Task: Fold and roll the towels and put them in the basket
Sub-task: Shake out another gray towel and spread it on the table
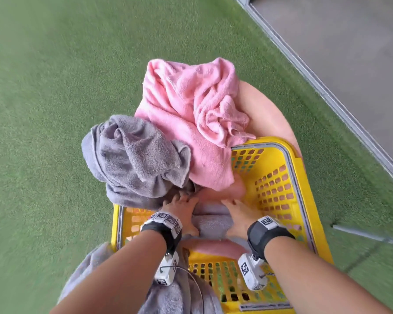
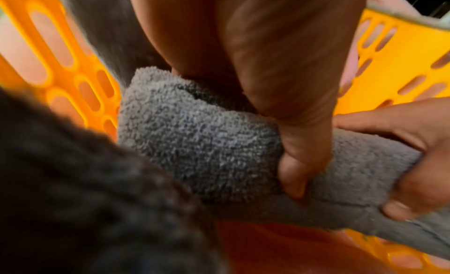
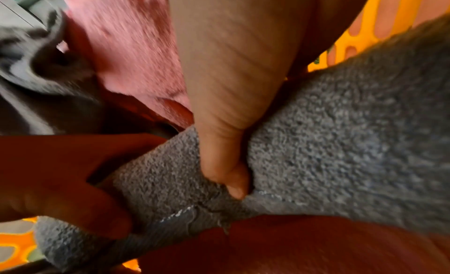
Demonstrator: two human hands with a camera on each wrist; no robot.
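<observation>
**Both hands on the grey roll, down in the yellow basket**

Forearms come first from the head view, two of them, each with a black wrist strap and a white tagged block. Past those we've got our left hand (image 1: 183, 208) and right hand (image 1: 237, 215) both down inside the yellow basket (image 1: 304, 177), wrapped around one rolled grey towel (image 1: 211, 220).

Grip: the left wrist view shows the left thumb (image 2: 295, 174) pressed into the pile, and the right wrist view shows the right thumb (image 3: 230, 180) doing the same. So both hands are closed around the roll, one near each end. We can't see the other fingers properly, they're behind the cloth.

Towel count, as far as we can tell:
- one rolled grey towel in our hands, inside the basket
- one crumpled grey towel (image 1: 134, 157) slumped over the basket's far left corner
- one crumpled pink towel (image 1: 191, 114) beside it, hanging over the far rim
- more grey terry (image 1: 168, 298) at the near edge, under our left forearm. Separate towel or not, we can't say.
- something pink and rolled (image 1: 211, 247) just under the grey roll, too blurry to call

The roll itself is thick looped terry, mid grey, fairly tight, with a stitched hem edge showing under the right thumb. It lies crosswise, low between the slotted walls.

Basket sits on a round peach table (image 1: 279, 118), over green turf (image 1: 55, 87).
</observation>
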